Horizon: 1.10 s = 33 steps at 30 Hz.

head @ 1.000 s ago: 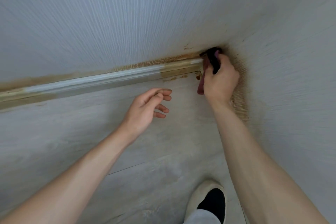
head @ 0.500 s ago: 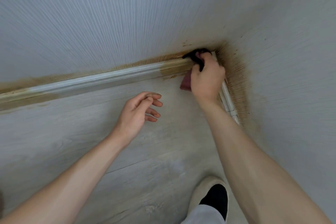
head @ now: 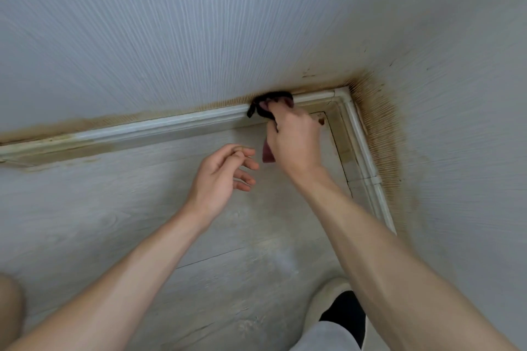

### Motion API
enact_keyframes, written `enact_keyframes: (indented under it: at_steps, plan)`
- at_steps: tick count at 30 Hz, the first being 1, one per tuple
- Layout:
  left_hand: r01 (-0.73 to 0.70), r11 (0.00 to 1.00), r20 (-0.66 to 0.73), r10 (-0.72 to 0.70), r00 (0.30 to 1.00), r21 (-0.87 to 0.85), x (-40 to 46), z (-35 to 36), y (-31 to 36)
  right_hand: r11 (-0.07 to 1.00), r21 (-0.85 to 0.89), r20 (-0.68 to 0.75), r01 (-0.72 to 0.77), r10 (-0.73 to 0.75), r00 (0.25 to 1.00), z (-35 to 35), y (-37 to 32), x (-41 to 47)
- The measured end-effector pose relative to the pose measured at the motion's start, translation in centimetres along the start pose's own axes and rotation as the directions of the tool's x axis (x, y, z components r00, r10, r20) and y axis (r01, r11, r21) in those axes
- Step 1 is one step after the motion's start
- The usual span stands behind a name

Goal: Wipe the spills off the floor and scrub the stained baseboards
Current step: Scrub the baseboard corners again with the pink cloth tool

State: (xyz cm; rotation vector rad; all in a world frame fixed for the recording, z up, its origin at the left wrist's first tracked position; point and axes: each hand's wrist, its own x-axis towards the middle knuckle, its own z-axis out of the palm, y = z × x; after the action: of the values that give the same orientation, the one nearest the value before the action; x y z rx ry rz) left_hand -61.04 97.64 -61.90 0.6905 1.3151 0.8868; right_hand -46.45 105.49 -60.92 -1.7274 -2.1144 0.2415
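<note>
My right hand [head: 295,138] grips a dark cloth [head: 266,107], seemingly pressed against the baseboard [head: 171,122]; my left hand [head: 219,177] hovers beside it, fingers loosely curled.

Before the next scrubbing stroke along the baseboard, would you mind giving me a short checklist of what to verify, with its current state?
1. Right hand grips the dark cloth: ok.
2. Cloth is in contact with the baseboard top edge: ok.
3. Left hand is out of the stroke path, holding nothing, over the floor: ok.
4. Baseboard to the left is free of stain: not ok, brown marks remain near the far left end.
5. Wall by the corner is free of stain: not ok, brown staining shows.
6. Cloth is damp enough: cannot tell.
</note>
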Motion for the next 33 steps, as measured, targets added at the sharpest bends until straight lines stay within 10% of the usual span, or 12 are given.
enact_keyframes:
  at_steps: [6, 12, 17, 21, 23, 24, 27, 30, 33]
  plan:
    - [-0.015, 1.000, -0.026, 0.015, 1.000, -0.019, -0.4, -1.2, 0.0, 0.981, -0.086, -0.096, -0.174, 0.166, 0.982, -2.0, 5.3, 1.5]
    - [-0.021, 0.999, -0.042, 0.020, 0.999, -0.024, 0.1, -0.5, -0.2, 0.952, -0.092, 0.088, 0.292, -0.284, 0.955, 0.4, 0.1, 0.6]
    - [-0.007, 1.000, -0.055, 0.006, 0.998, -0.009, -0.6, -1.3, -0.9, 0.998, -0.058, 0.012, -0.002, 0.003, 1.000, -1.1, 2.8, 1.5]
    - [-0.019, 1.000, -0.091, 0.017, 0.996, -0.016, -0.3, -1.5, -1.0, 0.935, 0.341, 0.098, -0.094, 0.063, 0.993, 1.1, -2.1, -1.9]
    - [-0.040, 0.999, -0.159, 0.040, 0.987, 0.007, -0.3, -2.5, -1.3, 0.701, 0.491, 0.189, -0.516, 0.493, 0.849, 1.8, -2.1, -4.5]
    - [-0.043, 0.999, -0.199, 0.046, 0.979, 0.019, -0.2, -3.1, -1.5, 0.418, 0.569, 0.328, -0.708, 0.675, 0.661, 2.2, -1.9, -5.7]
    - [-0.016, 0.996, -0.283, 0.041, 0.958, 0.090, 0.0, -4.6, -2.9, -0.350, 0.610, 0.692, -0.711, 0.673, 0.263, 2.1, -2.2, -6.3]
    - [-0.104, 0.883, -0.226, 0.229, 0.947, 0.457, 0.1, -6.0, -4.3, -0.527, 0.639, 0.737, -0.561, 0.628, 0.249, 1.3, -1.6, -4.3]
    - [-0.270, 0.549, 0.045, 0.387, 0.921, 0.791, 0.3, -7.0, -5.2, -0.547, 0.640, 0.743, -0.540, 0.620, 0.253, 1.4, -1.8, -3.2]
